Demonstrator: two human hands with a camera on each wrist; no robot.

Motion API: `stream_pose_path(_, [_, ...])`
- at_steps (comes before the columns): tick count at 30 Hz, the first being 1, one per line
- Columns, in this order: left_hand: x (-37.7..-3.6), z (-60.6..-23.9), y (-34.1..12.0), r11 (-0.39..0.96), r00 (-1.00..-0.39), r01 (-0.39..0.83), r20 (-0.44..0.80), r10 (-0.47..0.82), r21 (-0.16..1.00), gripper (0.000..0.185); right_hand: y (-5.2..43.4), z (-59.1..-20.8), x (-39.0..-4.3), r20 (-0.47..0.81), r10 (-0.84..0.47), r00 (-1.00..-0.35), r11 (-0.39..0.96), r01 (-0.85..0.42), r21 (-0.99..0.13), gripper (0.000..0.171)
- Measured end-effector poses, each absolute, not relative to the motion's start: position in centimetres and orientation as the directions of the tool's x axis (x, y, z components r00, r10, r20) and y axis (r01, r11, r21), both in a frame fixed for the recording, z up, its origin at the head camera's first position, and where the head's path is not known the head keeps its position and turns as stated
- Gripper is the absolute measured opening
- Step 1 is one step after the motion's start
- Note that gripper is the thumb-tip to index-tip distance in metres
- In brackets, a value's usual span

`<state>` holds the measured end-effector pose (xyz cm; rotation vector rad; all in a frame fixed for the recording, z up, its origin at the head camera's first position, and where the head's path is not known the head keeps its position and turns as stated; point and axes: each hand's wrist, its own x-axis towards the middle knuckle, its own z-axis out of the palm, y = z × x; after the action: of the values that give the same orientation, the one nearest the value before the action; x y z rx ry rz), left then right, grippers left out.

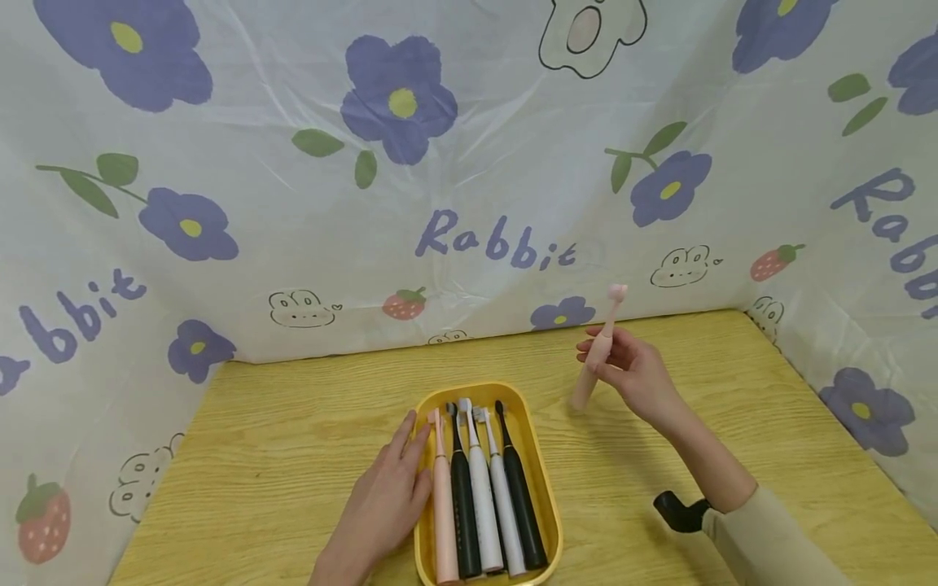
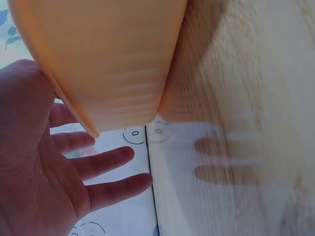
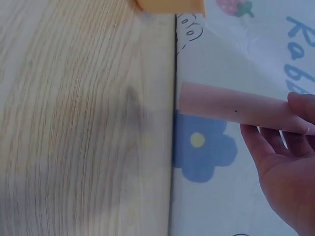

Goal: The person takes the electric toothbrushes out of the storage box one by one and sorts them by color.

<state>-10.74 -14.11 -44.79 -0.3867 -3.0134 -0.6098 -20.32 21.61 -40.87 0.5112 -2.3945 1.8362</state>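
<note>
My right hand [image 1: 636, 370] grips a pale pink electric toothbrush [image 1: 599, 350] by its handle, brush head up and leaning right, above the table at the right. In the right wrist view the thumb and fingers pinch the pink handle [image 3: 236, 105] from both sides. My left hand [image 1: 388, 488] rests on the left rim of a yellow tray [image 1: 545, 488]; the left wrist view shows its fingers [image 2: 108, 162] straight and spread beside the tray's outer wall [image 2: 118, 64]. Inside the tray lie several electric toothbrushes side by side: a pink one [image 1: 443, 521], black ones [image 1: 523, 505] and white ones [image 1: 482, 505].
A wood-grain table [image 1: 308, 456] carries the tray near its front edge. Behind and at both sides hangs a white cloth [image 1: 352, 236] printed with flowers, strawberries and rabbits. A black curved piece [image 1: 681, 513] sticks out at the right wrist, beside the sleeve.
</note>
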Motion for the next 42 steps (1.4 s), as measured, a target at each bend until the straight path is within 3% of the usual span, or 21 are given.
stream_pose_path(17, [-10.9, -44.9, -14.0, 0.905, -0.966, 0.257, 0.106, 0.234, 0.338, 0.056, 20.8, -43.3, -23.6, 0.238, -0.167, -0.957, 0.167, -0.265, -0.95, 0.039])
stream_pose_path(42, [-10.7, -44.9, -14.1, 0.895, -0.973, 0.231, 0.074, 0.219, 0.382, 0.064, 18.8, -44.7, -23.9, 0.246, -0.203, -0.948, 0.287, -0.297, -0.911, 0.036])
